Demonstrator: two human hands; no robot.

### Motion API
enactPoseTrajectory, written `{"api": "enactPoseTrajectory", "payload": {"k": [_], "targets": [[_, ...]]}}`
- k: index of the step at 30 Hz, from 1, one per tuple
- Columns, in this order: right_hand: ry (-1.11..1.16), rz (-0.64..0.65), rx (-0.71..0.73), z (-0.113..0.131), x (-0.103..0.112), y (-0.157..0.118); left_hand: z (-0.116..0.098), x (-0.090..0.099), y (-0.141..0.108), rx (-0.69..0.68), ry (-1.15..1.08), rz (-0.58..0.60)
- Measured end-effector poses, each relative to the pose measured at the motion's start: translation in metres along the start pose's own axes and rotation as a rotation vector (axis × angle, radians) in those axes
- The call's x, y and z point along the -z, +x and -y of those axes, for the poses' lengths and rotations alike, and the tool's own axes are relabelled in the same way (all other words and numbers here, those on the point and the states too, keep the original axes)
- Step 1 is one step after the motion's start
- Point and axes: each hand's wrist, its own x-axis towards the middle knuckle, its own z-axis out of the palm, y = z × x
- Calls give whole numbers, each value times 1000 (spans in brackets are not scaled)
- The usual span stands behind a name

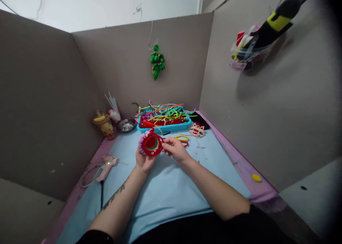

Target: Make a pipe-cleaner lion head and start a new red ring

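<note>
A round red craft piece (143, 145) with a pink and purple bumpy edge and green and yellow inside is held above the blue cloth. My left hand (144, 160) is closed around its lower left side. The fingertips of my right hand (173, 148) pinch the red rim at its right side. Just behind my right hand lie scissors (182, 138) with yellow and red handles, partly hidden. A blue tray (165, 128) full of colourful fuzzy stems stands beyond the craft piece.
A pink glue gun (108, 167) with its cable lies at the left. Behind it are a metal bowl (126, 125) and a tan cup (105, 126). A beaded-looking red and cream piece (197, 130) lies right of the tray. A yellow lid (256, 178) is at the right edge.
</note>
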Motion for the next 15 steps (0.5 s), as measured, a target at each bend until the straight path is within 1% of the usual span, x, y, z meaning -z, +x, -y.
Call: {"api": "enactPoseTrajectory", "payload": {"k": [2,7,12,15], "targets": [[-31,-10,40,0,-2,0,-1,-2,-1,-3,-8,6],[-93,-85,101,1,-5,0,0,-1,-2,64,-94,42],[-184,-120,129,1,-5,-1,0,-4,-2,44,-35,15],[-232,-145,147,1,-5,-1,-2,-7,-3,58,12,20]]}}
